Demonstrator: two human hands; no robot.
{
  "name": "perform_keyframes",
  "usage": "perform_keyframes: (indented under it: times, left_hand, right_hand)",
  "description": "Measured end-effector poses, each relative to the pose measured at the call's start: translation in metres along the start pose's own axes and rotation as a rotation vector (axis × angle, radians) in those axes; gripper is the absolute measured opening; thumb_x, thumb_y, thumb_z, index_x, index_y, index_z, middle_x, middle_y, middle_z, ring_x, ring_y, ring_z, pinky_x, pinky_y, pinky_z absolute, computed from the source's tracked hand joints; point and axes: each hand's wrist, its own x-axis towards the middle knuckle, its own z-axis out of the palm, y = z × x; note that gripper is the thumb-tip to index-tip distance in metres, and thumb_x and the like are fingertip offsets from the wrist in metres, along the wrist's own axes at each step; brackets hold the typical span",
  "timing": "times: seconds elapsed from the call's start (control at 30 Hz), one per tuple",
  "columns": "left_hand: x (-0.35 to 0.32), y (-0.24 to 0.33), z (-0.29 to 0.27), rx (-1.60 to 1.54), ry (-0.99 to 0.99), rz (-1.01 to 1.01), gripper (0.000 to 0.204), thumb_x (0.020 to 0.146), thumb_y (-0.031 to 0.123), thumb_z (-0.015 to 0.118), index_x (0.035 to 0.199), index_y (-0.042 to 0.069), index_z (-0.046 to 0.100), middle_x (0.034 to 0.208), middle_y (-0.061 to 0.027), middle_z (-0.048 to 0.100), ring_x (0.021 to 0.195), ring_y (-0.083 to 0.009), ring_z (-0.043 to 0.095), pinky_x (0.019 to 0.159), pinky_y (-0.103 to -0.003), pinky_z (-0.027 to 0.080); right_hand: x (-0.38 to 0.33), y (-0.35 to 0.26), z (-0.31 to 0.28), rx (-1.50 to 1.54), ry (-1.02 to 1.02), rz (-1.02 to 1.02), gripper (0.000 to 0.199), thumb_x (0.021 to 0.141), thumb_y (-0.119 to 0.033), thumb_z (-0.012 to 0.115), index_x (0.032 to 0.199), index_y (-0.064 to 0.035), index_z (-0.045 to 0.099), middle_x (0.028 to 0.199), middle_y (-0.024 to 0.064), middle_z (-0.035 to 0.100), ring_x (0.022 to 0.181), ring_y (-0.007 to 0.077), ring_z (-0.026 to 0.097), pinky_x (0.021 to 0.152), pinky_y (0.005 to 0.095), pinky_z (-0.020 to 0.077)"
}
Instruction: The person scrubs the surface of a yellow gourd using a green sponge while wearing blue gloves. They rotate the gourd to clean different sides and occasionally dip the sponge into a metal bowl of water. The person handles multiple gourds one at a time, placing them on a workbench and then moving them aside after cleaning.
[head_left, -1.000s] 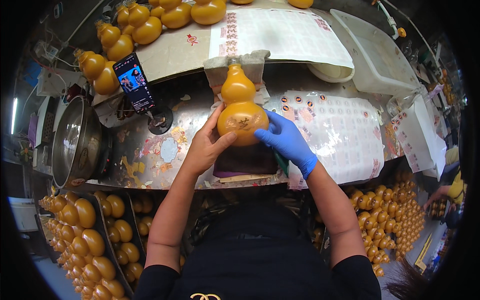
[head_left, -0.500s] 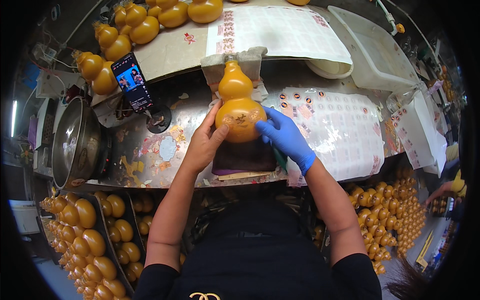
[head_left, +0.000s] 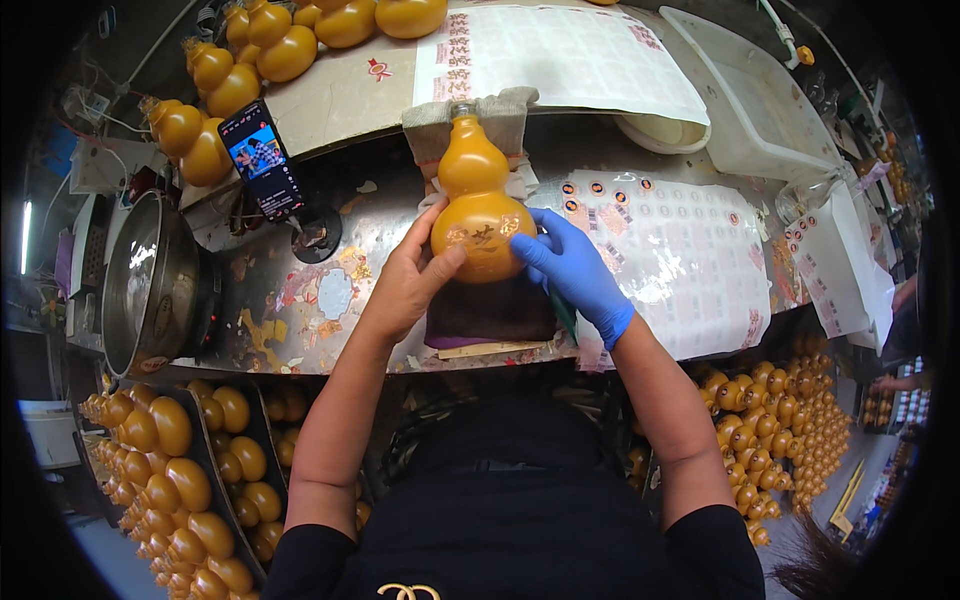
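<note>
A glossy amber-yellow gourd-shaped bottle lies between my hands, its clear neck pointing away from me on a folded grey cloth. Dark lettering and a faint round decal show on its larger bulb. My left hand, bare, cups the bulb's left side with the thumb on top. From the right, my right hand in a blue glove grips the same bulb, thumb pressing its upper face. Below the bulb is a dark pad. Some fingers of both hands are hidden beside or under the bottle.
Decal sheets lie right of my glove, with a larger sheet behind. A phone on a stand and a metal pan stand left. More gourd bottles line the back left; others are stacked below on both sides.
My left thumb has slid slightly right over the bulb, and my gloved thumb has moved slightly up. Both hands keep their hold. The phone's picture differs, and a person's arm at far right has shifted.
</note>
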Motion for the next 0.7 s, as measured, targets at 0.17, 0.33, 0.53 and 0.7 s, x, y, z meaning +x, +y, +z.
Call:
perform_keyframes:
  times: [0.17, 0.33, 0.53, 0.7]
  left_hand:
    - [0.0033, -0.0021, 0.0004, -0.035, 0.014, -0.010, 0.078, 0.090, 0.031, 0.067, 0.147, -0.003, 0.026, 0.141, -0.0165, 0.043, 0.130, -0.0216, 0.043, 0.109, -0.032, 0.032]
    - [0.0033, -0.0003, 0.0016, -0.032, 0.031, -0.005, 0.077, 0.090, 0.030, 0.068, 0.147, -0.004, 0.027, 0.140, -0.0164, 0.044, 0.129, -0.0216, 0.044, 0.109, -0.033, 0.033]
    - [0.0020, -0.0001, -0.0024, 0.026, -0.004, -0.019, 0.079, 0.090, 0.028, 0.069, 0.147, -0.003, 0.025, 0.141, -0.0162, 0.043, 0.129, -0.0222, 0.044, 0.108, -0.033, 0.035]
    - [0.0026, -0.0024, -0.0071, -0.001, -0.039, -0.016, 0.080, 0.089, 0.029, 0.069, 0.148, -0.003, 0.024, 0.140, -0.0158, 0.043, 0.129, -0.0218, 0.044, 0.108, -0.033, 0.035]
  right_hand:
    - [0.0000, -0.0063, 0.0041, -0.022, 0.054, 0.023, 0.057, 0.086, -0.040, 0.070, 0.124, -0.0002, 0.054, 0.071, -0.0031, 0.056, 0.061, 0.0031, 0.048, 0.057, 0.0184, 0.0397]
    - [0.0009, -0.0027, 0.0040, -0.014, 0.056, 0.011, 0.057, 0.086, -0.040, 0.070, 0.124, 0.0002, 0.054, 0.071, -0.0035, 0.055, 0.061, 0.0029, 0.048, 0.057, 0.0186, 0.0397]
    - [0.0012, -0.0018, 0.0022, -0.049, 0.040, 0.019, 0.056, 0.086, -0.038, 0.070, 0.123, 0.0004, 0.054, 0.071, -0.0041, 0.055, 0.061, 0.0028, 0.047, 0.058, 0.0188, 0.0400]
    - [-0.0011, -0.0046, 0.0026, -0.035, 0.030, 0.039, 0.056, 0.086, -0.038, 0.071, 0.123, 0.0005, 0.053, 0.069, -0.0039, 0.055, 0.061, 0.0029, 0.048, 0.058, 0.0187, 0.0401]
